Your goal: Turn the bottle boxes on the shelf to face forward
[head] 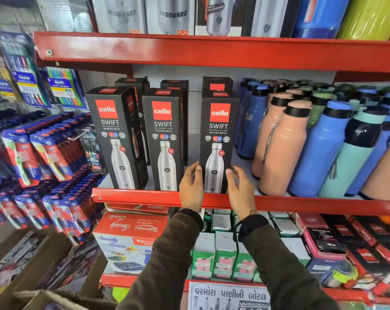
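Inspecting the red metal shelf (144, 195), we find 3 tall black cardboard bottle boxes at its front edge, each with its red logo panel and bottle picture toward us, and more black boxes (131, 85) behind them. To the right stands a crowd of peach, blue and teal plastic bottles (285, 151), the nearest just beside the right-hand box (218, 130).

Our left hand (190, 186) and right hand (239, 189) bracket the base of that right-hand box, fingers spread; thumb tips touch its front corners. We cannot tell whether the fingers behind press the sides.

Risks, as we judge them:
- The box is tall and held low; a sharp twist could tip it off the shelf lip.
- A rightward swing could knock the peach bottles.
- The left box (114, 139) and middle box (165, 142) stand close; the left hand could nudge the middle one askew.
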Tool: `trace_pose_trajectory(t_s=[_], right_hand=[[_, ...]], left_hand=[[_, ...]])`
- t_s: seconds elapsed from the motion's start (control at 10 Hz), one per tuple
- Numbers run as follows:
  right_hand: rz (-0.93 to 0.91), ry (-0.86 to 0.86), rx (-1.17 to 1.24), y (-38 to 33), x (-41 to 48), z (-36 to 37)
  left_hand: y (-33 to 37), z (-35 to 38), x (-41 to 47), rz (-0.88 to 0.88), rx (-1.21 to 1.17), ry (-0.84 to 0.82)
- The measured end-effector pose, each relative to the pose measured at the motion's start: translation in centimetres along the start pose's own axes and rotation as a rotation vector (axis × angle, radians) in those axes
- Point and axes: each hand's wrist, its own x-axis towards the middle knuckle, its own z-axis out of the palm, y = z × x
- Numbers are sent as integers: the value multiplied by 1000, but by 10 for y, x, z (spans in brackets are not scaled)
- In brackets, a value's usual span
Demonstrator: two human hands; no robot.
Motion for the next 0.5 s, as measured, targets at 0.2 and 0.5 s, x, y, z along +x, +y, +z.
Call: trace_pose_trajectory(t_s=[0.2,0.5], right_hand=[[16,-23,-37,-4,-2,-2],[-206,167,161,-57,-4,-86]], left_hand=[[7,-1,-4,3,-2,4],[44,-9,-35,617,110,65]])
